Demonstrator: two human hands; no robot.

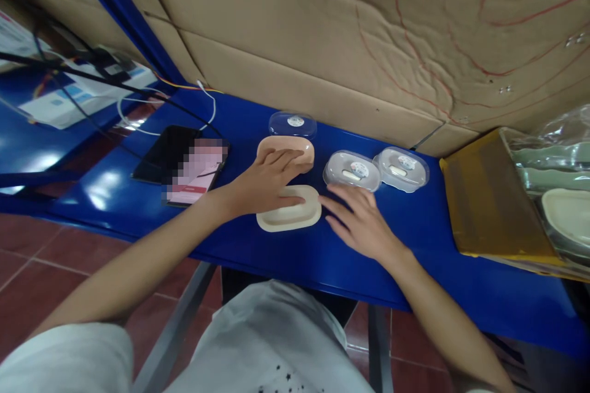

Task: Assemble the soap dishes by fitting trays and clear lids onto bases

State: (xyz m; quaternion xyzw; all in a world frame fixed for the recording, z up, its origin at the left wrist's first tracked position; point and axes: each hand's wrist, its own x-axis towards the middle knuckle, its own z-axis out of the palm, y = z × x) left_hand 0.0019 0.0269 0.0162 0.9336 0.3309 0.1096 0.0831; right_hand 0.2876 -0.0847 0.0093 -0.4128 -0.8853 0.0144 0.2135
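My left hand [265,181] lies flat, fingers stretched, across a cream soap-dish tray [290,217] and touches a peach-coloured tray [288,148] behind it. My right hand [362,221] rests open on the blue table [115,196] just right of the cream tray, fingers spread and holding nothing. A clear lid [292,124] stands behind the peach tray. Two clear lidded dishes [352,170] [402,167] sit side by side just beyond my right hand.
Two phones [182,163] lie at the left with cables behind them. A yellow cardboard box [493,202] holding bagged trays [560,196] sits at the right. A cardboard wall [369,31] backs the table. Red floor tiles lie below the table's front edge.
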